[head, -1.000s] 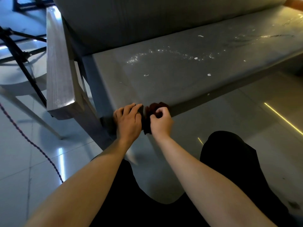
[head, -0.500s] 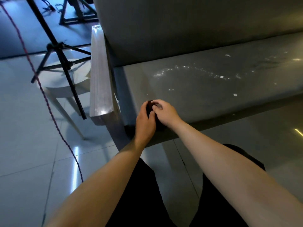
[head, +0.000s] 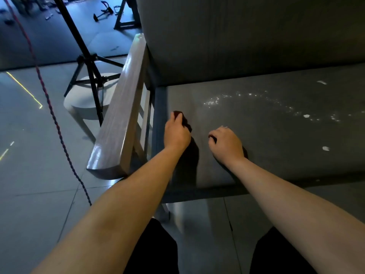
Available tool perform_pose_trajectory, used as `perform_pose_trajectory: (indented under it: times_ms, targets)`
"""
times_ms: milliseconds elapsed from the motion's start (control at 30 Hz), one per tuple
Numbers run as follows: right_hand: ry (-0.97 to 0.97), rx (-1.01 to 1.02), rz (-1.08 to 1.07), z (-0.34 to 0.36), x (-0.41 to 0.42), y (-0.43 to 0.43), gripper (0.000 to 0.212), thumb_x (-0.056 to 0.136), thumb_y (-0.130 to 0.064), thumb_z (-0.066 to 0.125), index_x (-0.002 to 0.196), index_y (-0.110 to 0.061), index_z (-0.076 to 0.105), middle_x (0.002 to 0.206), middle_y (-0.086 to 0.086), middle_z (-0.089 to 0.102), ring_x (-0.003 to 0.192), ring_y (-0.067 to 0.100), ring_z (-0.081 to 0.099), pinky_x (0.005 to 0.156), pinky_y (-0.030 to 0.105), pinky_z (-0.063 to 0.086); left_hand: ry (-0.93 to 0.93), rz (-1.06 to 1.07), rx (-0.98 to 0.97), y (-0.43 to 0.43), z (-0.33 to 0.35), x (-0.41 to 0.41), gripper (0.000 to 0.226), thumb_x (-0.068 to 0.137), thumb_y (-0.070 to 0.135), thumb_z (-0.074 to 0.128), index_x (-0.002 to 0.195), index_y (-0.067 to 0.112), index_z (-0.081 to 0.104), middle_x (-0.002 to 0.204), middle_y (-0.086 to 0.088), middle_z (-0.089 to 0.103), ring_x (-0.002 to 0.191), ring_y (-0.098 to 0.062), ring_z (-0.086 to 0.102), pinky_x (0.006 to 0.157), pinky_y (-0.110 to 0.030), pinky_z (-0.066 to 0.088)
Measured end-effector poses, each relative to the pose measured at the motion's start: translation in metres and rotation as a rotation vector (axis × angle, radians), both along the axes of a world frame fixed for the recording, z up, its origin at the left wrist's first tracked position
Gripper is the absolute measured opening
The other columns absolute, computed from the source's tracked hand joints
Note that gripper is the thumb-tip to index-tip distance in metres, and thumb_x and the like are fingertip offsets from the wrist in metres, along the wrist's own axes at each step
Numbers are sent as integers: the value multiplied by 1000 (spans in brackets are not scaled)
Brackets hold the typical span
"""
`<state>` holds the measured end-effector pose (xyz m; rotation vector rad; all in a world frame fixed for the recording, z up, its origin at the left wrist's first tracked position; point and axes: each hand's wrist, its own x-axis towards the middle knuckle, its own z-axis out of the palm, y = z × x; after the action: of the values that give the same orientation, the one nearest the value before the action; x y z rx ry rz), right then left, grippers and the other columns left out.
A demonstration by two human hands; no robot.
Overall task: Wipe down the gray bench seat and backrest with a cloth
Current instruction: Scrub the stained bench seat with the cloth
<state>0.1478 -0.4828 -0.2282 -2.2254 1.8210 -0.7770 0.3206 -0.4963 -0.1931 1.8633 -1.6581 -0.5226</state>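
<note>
Your left hand (head: 176,135) grips the cloth (head: 183,118) at the left end of the bench seat (head: 256,155), your right hand (head: 227,144) curls beside it, holding I cannot tell what, and the white flecks (head: 212,101) run rightward along the seat

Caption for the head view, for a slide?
Left hand holds a dark cloth on the speckled gray bench seat.

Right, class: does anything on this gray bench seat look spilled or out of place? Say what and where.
Yes: a glinting trail of specks and several white flecks lie across the bench seat, right of the left hand gripping the cloth; likely unwiped residue.
</note>
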Motion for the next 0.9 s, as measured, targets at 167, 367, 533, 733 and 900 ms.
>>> perform_pose_trajectory:
  times_ms: [167, 367, 533, 733, 900]
  targets:
    - [-93, -6, 67, -4, -10, -14, 20, 94, -17, 58, 103, -11, 75, 101, 5, 67, 98, 23, 60, 81, 40, 54, -234, -87, -36, 2, -20, -22, 43, 101, 18, 54, 144, 16, 53, 159, -7, 39, 148, -28, 29, 122, -42, 26]
    - [-172, 1, -142, -7, -12, -13, 31, 95, -14, 55, 124, -14, 67, 123, 3, 65, 119, 23, 54, 103, 42, 41, -186, -189, -154, 31, -30, -40, 34, 96, 17, 62, 129, 21, 67, 144, -1, 56, 136, -21, 46, 111, -41, 43]
    - [-159, 84, -89, -5, -19, -20, 32, 95, -16, 53, 122, -15, 71, 123, 3, 69, 120, 25, 58, 101, 41, 43, -242, -131, -133, 0, -30, -27, 48, 102, 13, 53, 149, 21, 48, 156, -5, 42, 138, -26, 44, 110, -42, 44]
    - [-210, 199, 96, 4, -56, -38, 28, 98, -20, 57, 118, -21, 76, 121, -3, 72, 112, 19, 66, 93, 31, 51, -60, 60, -11, -24, -19, -58, 50, 103, 14, 50, 153, 21, 42, 159, -4, 37, 145, -24, 36, 119, -45, 35]
    - [-269, 108, 9, 2, -59, -53, 31, 93, -4, 55, 118, -8, 73, 119, 9, 70, 115, 29, 60, 96, 34, 46, -174, -149, -104, -1, -36, -76, 46, 99, 13, 58, 145, 20, 55, 152, -4, 49, 140, -24, 43, 117, -41, 37]
